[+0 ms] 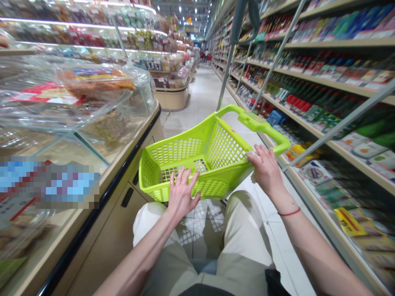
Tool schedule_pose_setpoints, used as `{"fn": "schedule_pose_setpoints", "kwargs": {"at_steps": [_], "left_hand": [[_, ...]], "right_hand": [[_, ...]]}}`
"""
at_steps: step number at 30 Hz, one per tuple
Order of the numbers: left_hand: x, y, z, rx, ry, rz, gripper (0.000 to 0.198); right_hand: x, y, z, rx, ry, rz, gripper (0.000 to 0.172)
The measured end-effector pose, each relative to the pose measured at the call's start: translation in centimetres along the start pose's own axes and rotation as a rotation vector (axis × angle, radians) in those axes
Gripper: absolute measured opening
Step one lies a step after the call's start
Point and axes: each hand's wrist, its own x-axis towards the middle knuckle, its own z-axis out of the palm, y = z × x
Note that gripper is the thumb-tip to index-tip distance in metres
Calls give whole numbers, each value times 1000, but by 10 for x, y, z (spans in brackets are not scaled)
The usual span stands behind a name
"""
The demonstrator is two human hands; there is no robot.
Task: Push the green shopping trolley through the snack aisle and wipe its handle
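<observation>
On my feed, the left hand point(182, 195) is open, fingers splayed against the near rim of a lime-green plastic shopping basket point(185, 151) at 12 o'clock. The right hand point(265, 170) grips its side rim. Farther out, I've got a glass display counter point(92, 123) at 10 o'clock, grocery shelves point(339, 146) at 2, and a tiled aisle point(200, 94) running ahead at 12.

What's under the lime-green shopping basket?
Under the lime-green shopping basket: white floor tiles marked with the basket's mesh shadow, and the person's beige trousers just behind it. Any wheels or frame beneath are covered by the basket, so I cannot tell.
</observation>
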Motion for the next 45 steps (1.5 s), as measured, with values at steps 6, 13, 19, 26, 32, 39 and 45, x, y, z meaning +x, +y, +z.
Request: {"fn": "schedule_pose_setpoints", "kwargs": {"at_steps": [6, 13, 19, 26, 32, 39, 45], "left_hand": [[1, 0, -1, -8, -5, 2, 68], [0, 0, -1, -4, -3, -4, 67], [-1, -2, 0, -2, 2, -1, 66], [0, -2, -1, -17, -4, 3, 66], [0, -2, -1, -17, -9, 5, 67], [-1, -2, -2, -17, -3, 5, 67], [-1, -2, -2, -19, -2, 5, 66]], "right_hand": [[-2, -6, 5, 24, -11, -3, 43], [0, -50, 28, 53, -86, -134, 48], [2, -50, 25, 85, -120, -206, 45], [1, 5, -13, 30, -134, -103, 52], [-4, 6, -7, 61, -134, -92, 54], [0, -44, 24, 76, -150, -196, 39], [3, -46, 21, 73, -186, -220, 41]]}}
